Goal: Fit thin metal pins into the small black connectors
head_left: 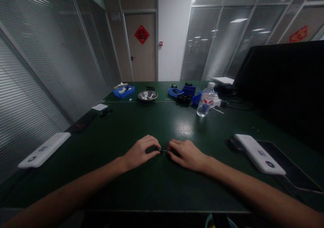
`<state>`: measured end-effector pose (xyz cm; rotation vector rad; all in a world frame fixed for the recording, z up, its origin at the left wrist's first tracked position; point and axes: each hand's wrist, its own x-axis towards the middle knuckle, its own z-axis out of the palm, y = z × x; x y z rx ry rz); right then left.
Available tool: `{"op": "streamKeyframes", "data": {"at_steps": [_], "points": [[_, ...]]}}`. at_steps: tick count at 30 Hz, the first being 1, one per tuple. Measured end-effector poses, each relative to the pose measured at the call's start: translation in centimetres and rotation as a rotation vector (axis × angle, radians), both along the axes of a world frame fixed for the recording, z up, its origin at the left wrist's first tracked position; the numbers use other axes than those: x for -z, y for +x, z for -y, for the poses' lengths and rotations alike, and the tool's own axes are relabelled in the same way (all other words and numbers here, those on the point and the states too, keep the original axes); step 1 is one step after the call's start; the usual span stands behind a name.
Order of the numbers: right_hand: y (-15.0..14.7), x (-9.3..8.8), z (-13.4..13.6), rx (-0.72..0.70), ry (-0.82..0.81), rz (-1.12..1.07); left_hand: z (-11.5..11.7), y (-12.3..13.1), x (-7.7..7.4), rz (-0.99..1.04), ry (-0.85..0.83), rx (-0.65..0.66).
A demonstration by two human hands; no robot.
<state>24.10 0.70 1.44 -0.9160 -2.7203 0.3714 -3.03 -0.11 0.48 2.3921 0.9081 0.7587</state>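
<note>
Both my hands rest on the dark green table (162, 187), close together near its middle. My left hand (141, 151) has its fingers curled and pinched on one end of a small thin dark part (162, 150). My right hand (186, 153) is also curled, its fingertips pinching the other end of the same part. The part is tiny and dim; I cannot make out what it is.
A water bottle (206, 100) stands beyond my hands to the right. Blue bins (124, 91) (186, 92), a metal bowl (148, 95) and cables lie at the far end. White flat devices (44, 149) (258, 152) sit left and right. A black panel (286, 86) rises on the right.
</note>
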Motion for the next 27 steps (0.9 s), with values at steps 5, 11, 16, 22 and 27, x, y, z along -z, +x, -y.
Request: {"op": "streamKeyframes", "data": {"at_steps": [5, 11, 16, 22, 27], "points": [[0.0, 0.0, 0.0, 0.002, -0.003, 0.006, -0.2, 0.1, 0.2, -0.074, -0.091, -0.016], [0.0, 0.4, 0.3, -0.007, -0.058, -0.129, 0.3, 0.0, -0.3, 0.032, -0.143, 0.036], [-0.2, 0.4, 0.9, -0.044, 0.01, -0.103, 0.5, 0.0, -0.1, 0.091, -0.061, 0.147], [-0.6, 0.2, 1.6, -0.057, -0.015, -0.145, 0.7, 0.4, 0.4, 0.156, 0.009, 0.168], [-0.9, 0.2, 1.8, 0.004, -0.142, -0.406, 0.7, 0.8, 0.0, 0.334, -0.021, 0.062]]}}
